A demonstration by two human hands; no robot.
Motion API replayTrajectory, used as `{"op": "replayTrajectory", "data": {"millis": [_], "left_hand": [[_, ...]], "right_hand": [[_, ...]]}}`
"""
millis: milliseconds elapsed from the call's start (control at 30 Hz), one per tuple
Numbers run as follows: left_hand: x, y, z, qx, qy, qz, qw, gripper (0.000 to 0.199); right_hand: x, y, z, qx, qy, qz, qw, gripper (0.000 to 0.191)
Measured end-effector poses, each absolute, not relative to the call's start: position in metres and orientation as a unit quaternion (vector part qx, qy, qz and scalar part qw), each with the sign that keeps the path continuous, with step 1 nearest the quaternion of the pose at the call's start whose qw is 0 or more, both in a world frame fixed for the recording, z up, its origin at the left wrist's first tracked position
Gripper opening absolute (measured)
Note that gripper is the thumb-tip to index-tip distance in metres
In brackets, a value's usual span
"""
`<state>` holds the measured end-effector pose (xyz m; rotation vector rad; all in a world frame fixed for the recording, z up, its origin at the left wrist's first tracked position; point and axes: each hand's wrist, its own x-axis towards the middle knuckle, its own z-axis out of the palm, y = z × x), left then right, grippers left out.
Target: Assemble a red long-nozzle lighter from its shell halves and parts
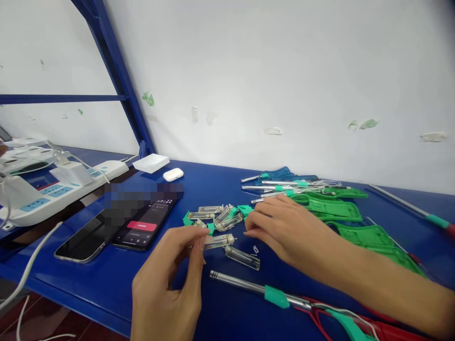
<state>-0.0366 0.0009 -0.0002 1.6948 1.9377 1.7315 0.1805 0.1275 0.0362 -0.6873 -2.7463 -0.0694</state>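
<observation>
My left hand (170,284) pinches a clear plastic lighter tank (221,240) between thumb and fingertips, its capped end pointing right. To the right, my right hand (280,222) is closed over the table, thumb and fingers drawn together; whatever they hold is hidden. Just behind its fingertips lies a teal plastic piece (244,209). A loose clear tank (242,258) rests below the held one, beside a tiny white clip (255,250). More tanks and teal pieces form a small pile (227,219) behind. Nearest me lies a metal lighter tube (238,282) with a teal trigger (276,297) and red handle.
Green handle shells (334,208) and blue handles (280,174) with metal tubes lie at the back right. Two phones (142,227), a white earbud case (173,174) and a white box (151,163) are on the left. A power strip (67,192) with cables stands beyond the blue table's edge.
</observation>
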Motion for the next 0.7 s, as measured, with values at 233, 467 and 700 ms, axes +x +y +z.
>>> {"op": "replayTrajectory", "data": {"millis": [233,467,700], "left_hand": [[-0.039,0.005,0.001,0.581,0.612,0.535,0.028,0.011],[-0.042,0.006,-0.003,0.662,0.581,0.474,0.003,0.022],[-0.04,0.009,-0.006,0.717,0.543,0.435,0.034,0.028]], "right_hand": [[0.2,0.134,0.033,-0.223,-0.967,0.085,0.087,0.009],[0.201,0.136,0.022,-0.218,-0.966,0.106,0.092,0.018],[0.2,0.133,0.032,-0.221,-0.963,0.094,0.124,0.018]]}}
